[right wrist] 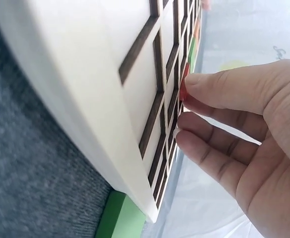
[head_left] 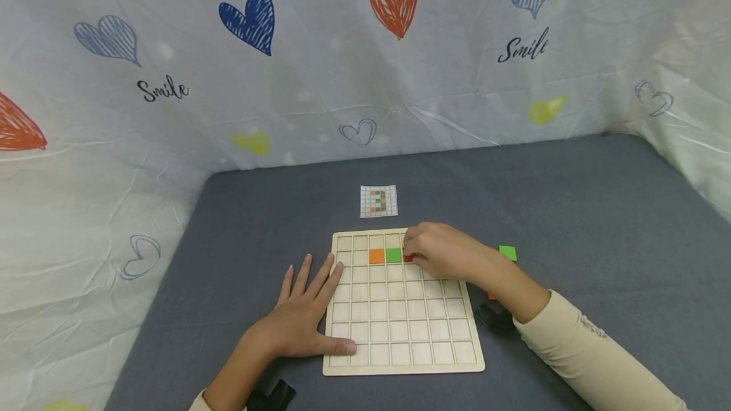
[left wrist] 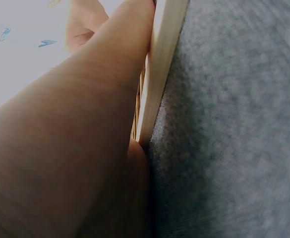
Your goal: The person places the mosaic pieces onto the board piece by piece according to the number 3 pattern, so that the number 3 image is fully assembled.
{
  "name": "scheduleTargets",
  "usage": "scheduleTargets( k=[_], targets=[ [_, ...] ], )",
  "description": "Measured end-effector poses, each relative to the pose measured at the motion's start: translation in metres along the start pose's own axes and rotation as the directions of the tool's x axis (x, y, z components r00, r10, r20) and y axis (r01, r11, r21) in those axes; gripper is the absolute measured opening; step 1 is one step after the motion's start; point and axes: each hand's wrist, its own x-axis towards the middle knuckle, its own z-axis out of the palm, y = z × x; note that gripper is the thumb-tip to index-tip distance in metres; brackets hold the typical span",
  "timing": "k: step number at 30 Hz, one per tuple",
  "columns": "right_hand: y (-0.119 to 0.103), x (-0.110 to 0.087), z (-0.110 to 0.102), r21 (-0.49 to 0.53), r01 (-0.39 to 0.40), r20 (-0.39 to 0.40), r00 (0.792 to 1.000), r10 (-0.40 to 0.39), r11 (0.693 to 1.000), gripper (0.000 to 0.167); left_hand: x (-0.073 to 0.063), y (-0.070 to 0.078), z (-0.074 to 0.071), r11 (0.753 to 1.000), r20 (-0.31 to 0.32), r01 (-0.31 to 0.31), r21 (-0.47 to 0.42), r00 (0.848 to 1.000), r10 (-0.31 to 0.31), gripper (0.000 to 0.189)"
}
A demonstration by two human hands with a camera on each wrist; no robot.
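A pale wooden grid board [head_left: 404, 370] lies on the grey cloth. An orange tile [head_left: 376, 256] and a green tile [head_left: 393, 255] sit side by side in its second row from the top. Right beside them, my right hand [head_left: 442, 250] pinches a red tile [right wrist: 184, 84] at the same row, its thumb against the tile. That hand hides most of the red tile and the board's upper right corner in the head view. With fingers spread, my left hand [head_left: 299, 322] rests on the board's left edge, the thumb lying across the lower left cells.
Behind the board lies a small card [head_left: 379, 202] printed with a coloured grid pattern. To the right are a loose green tile [head_left: 507, 252] and an orange piece [head_left: 492, 296] mostly hidden by the right forearm. A white curtain [head_left: 320, 81] with hearts hangs behind the table.
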Motion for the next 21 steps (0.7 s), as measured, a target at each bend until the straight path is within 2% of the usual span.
scheduleTargets(
  k=[11, 16, 21],
  targets=[
    [-0.013, -0.005, -0.003, -0.081, -0.082, 0.066, 0.994, 0.087, 0.993, 0.014, 0.002, -0.008, 0.008, 1.000, -0.046, -0.017, -0.008, 0.999, 0.016, 0.128],
    [-0.018, -0.009, -0.001, -0.159, -0.059, 0.053, 0.996, 0.069, 0.985, 0.014, 0.003, -0.010, 0.010, 1.000, -0.049, -0.014, 0.006, 0.999, 0.014, 0.128],
    [-0.020, -0.014, 0.001, -0.220, -0.013, 0.036, 0.999, 0.022, 0.975, 0.019, 0.000, -0.004, 0.003, 0.999, -0.043, -0.027, -0.022, 0.999, 0.026, 0.127]
  ],
)
